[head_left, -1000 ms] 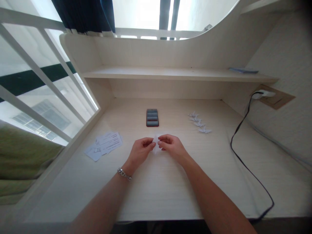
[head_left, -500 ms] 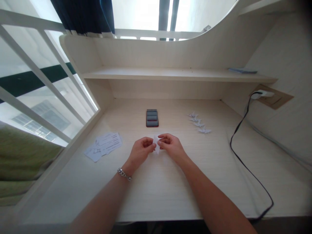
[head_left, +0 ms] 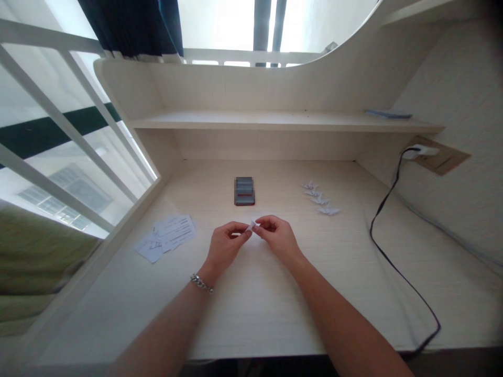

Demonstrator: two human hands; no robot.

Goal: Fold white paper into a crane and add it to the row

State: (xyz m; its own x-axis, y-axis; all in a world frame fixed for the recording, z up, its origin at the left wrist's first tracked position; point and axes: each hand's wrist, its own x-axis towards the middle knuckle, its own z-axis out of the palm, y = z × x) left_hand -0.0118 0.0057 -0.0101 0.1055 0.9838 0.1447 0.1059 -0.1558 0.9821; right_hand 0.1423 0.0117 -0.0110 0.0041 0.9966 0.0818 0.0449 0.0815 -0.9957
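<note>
A small piece of folded white paper (head_left: pixel 252 226) is pinched between my two hands above the middle of the desk. My left hand (head_left: pixel 228 243), with a chain bracelet at its wrist, grips the left end between thumb and fingers. On the other end, my right hand (head_left: pixel 277 236) has its thumb and fingertips closed. Much of the paper is hidden by the fingertips. Just beyond the hands lies a dark, blurred rectangular device (head_left: pixel 244 191). Several folded paper cranes (head_left: pixel 320 200) stand in a slanting row to the right.
Printed paper sheets (head_left: pixel 175 232) lie overlapping at the left. A black cable (head_left: pixel 377 241) runs from a wall socket (head_left: pixel 442 156) down the desk's right side. A shelf (head_left: pixel 243 119) spans the back, and white railing bars (head_left: pixel 58 120) border the left.
The folded paper has tilted and now shows a smaller, narrower shape between the fingertips; its lower point no longer hangs down. Both hands stay in nearly the same place.
</note>
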